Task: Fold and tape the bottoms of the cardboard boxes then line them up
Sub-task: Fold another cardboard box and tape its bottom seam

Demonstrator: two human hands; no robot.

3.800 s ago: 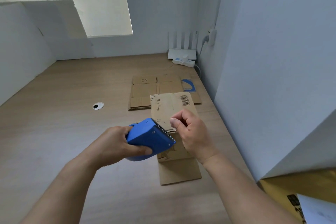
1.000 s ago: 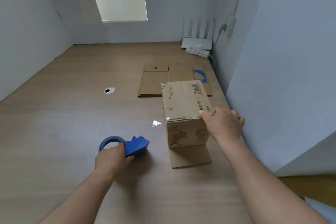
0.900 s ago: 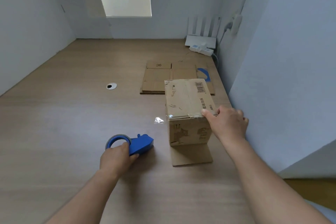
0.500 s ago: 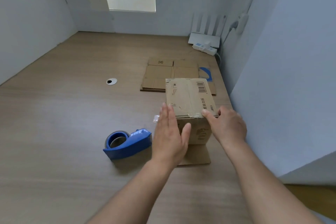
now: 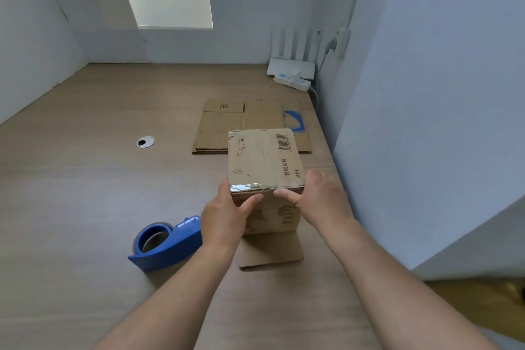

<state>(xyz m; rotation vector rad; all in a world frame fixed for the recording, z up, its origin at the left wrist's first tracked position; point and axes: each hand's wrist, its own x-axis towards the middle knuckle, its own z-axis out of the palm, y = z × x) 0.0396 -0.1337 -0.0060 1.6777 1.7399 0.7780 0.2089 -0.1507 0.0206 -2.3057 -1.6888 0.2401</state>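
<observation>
A small cardboard box (image 5: 264, 156) stands on the wooden table (image 5: 85, 193), its closed flaps facing up with clear tape along the seam and over the near edge. One open flap (image 5: 270, 250) lies flat on the table towards me. My left hand (image 5: 224, 219) holds the box's near left corner, thumb on the front face under the tape end. My right hand (image 5: 321, 199) holds the near right corner, thumb also on the front face. A blue tape dispenser (image 5: 167, 244) lies on the table just left of my left wrist.
A stack of flat cardboard boxes (image 5: 224, 128) lies behind the box, with a second blue dispenser (image 5: 295, 121) on it. A cable hole (image 5: 145, 141) sits to the left. A router (image 5: 292, 65) and power strip (image 5: 294, 82) are at the back right. White partitions (image 5: 426, 122) close in the right side.
My left hand set the tape dispenser down on the table, let go of it and moved right onto the box's near left corner. My right hand stayed on the box.
</observation>
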